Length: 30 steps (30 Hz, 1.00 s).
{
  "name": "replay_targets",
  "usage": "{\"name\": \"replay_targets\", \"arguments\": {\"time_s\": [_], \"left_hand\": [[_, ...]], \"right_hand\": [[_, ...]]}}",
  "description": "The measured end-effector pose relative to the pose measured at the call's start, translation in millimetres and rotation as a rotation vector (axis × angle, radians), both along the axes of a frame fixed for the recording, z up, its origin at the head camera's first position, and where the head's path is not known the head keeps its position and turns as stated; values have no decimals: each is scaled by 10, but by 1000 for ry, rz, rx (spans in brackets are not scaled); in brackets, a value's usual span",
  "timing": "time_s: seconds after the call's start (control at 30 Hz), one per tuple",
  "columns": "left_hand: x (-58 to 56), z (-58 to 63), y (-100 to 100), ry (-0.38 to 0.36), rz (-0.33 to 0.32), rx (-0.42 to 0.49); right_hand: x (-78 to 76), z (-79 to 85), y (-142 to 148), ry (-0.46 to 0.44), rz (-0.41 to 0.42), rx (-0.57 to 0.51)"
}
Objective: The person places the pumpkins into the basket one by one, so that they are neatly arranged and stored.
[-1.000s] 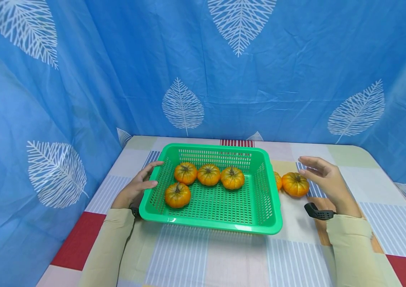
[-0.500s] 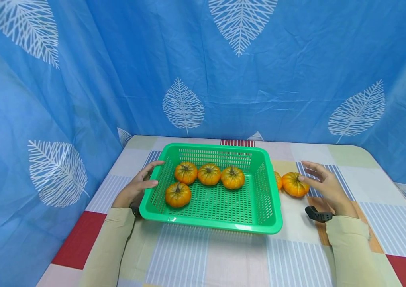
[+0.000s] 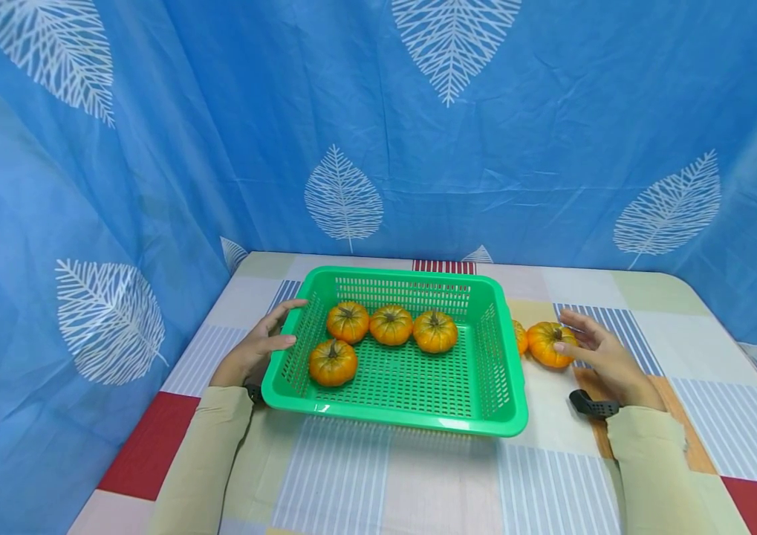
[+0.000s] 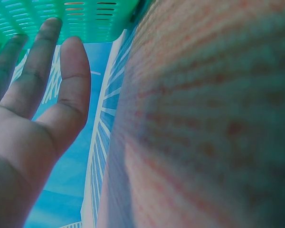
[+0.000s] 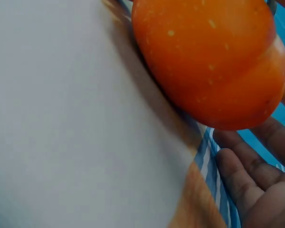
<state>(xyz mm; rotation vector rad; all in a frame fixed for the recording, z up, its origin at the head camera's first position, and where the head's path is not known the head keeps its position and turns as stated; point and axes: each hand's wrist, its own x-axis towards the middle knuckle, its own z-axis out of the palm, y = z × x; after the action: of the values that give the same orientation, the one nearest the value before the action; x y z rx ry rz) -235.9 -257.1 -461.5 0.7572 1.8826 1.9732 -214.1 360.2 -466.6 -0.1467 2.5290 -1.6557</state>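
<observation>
Several small orange pumpkins (image 3: pixel 391 325) sit in a green plastic basket (image 3: pixel 391 421) on the table. My left hand (image 3: pixel 256 348) is at the basket's left side with fingers extended; in the left wrist view its fingertips (image 4: pixel 74 47) are against or very near the slotted wall. To the right of the basket lies another pumpkin (image 3: pixel 550 345), also large in the right wrist view (image 5: pixel 209 61). My right hand (image 3: pixel 608 362) spreads around its right side, thumb over its front and fingers loosely bent behind; whether they press on it I cannot tell.
One more pumpkin (image 3: pixel 520 336) shows only in part, between the basket's right wall and the pumpkin by my right hand. A patchwork-patterned cloth (image 3: pixel 438 483) covers the table. Blue curtains (image 3: pixel 485 186) with white leaf prints hang behind and at both sides.
My right hand has lowered and moved slightly left, bringing thumb and fingers around the pumpkin. The left hand, the basket and the pumpkins have stayed in place.
</observation>
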Motion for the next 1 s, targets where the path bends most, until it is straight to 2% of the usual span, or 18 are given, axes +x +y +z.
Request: {"name": "replay_targets", "arguments": {"time_s": [0.33,0.63,1.0], "left_hand": [[-9,-5,1,12,-2,4],[0,7,4,13,5,-6],[-14,-28,2,6,-6,14]], "right_hand": [[30,-22,10,-40,57,-72],[23,-11,27,-48,92,28],[30,-6,17,-25,82,35]]}}
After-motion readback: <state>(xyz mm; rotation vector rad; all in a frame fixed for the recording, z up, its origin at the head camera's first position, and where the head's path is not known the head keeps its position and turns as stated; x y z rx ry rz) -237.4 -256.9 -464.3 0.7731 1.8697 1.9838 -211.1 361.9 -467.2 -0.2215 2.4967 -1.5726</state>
